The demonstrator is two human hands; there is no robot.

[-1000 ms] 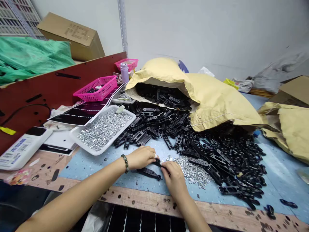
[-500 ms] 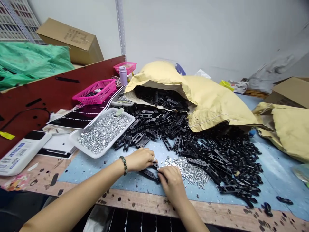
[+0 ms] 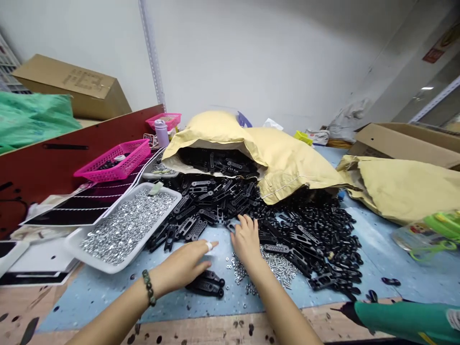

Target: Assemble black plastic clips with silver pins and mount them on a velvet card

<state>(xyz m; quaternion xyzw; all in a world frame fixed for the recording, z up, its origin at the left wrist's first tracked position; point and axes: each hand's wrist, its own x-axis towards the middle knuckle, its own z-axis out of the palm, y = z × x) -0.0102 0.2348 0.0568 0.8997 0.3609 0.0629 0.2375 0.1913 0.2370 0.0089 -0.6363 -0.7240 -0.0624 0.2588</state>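
Note:
My left hand [image 3: 190, 263], with a ring and a bead bracelet, hovers over the blue mat [image 3: 212, 311] with thumb and fingers apart and nothing in it. Just below its thumb lie several black slotted plastic parts [image 3: 206, 285], side by side. My right hand [image 3: 246, 242] reaches forward, fingers stretched out, to the near edge of a heap of black plastic parts [image 3: 215, 196]. One part [image 3: 230, 226] is at its fingertips; whether they touch it I cannot tell. Beneath my right wrist spreads a pile of small silver screws and nuts [image 3: 282, 268].
A white tray of silver nuts [image 3: 176, 196] stands left, with a pink basket [image 3: 140, 148] behind. Yellow sacks [image 3: 287, 163] lie across the back, one spilling black parts. A teal-green tool [image 3: 406, 317] juts in at lower right; a clear green-lidded container [image 3: 417, 235] stands above.
Both hands were together over the black parts near the mat's front. They have separated, leaving the parts on the mat; my right hand has moved forward to the heap. The view has turned right.

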